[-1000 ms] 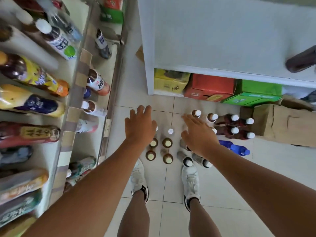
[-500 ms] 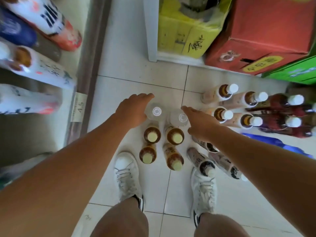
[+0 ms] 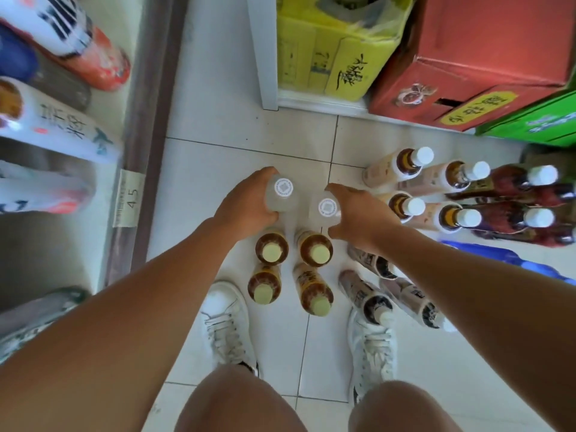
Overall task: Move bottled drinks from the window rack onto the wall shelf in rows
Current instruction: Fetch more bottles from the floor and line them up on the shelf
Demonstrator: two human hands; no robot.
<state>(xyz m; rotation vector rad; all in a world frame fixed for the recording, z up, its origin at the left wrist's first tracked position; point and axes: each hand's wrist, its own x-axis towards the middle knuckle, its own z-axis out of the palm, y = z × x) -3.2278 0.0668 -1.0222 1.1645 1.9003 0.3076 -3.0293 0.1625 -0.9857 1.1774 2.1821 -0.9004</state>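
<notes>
Left hand (image 3: 246, 204): fingers curled over the far side of a pale bottle (image 3: 283, 194), thumb on the near side, gripping it high on the shoulder just under the white cap. Right hand (image 3: 363, 217): same wrap on a second pale bottle (image 3: 326, 210), thumb low and fingers over the top edge. Both bottles stand upright on the tiled floor (image 3: 218, 157), just beside each other; whether either base is off the tile cannot be told. Step in hand, by my reading: a two-handed pick-up for carrying to the shelf. Note for doing it well: lift straight up before swinging outward, since four brown tea bottles (image 3: 271, 252) stand close behind the pair and the wrists pass right above their caps. The right forearm also overhangs dark-labelled bottles (image 3: 375, 302), and milk-tea bottles (image 3: 405, 163) stand close beside that hand; a sideways drag could topple them. Translucent plastic probably flexes, so a lower, fuller grip would be safer than the shoulder hold. The stocked rack (image 3: 146, 126) with price tag (image 3: 130, 198) sits at left; the white shelf upright (image 3: 261, 51) is ahead. Which is the destination cannot be told.
</notes>
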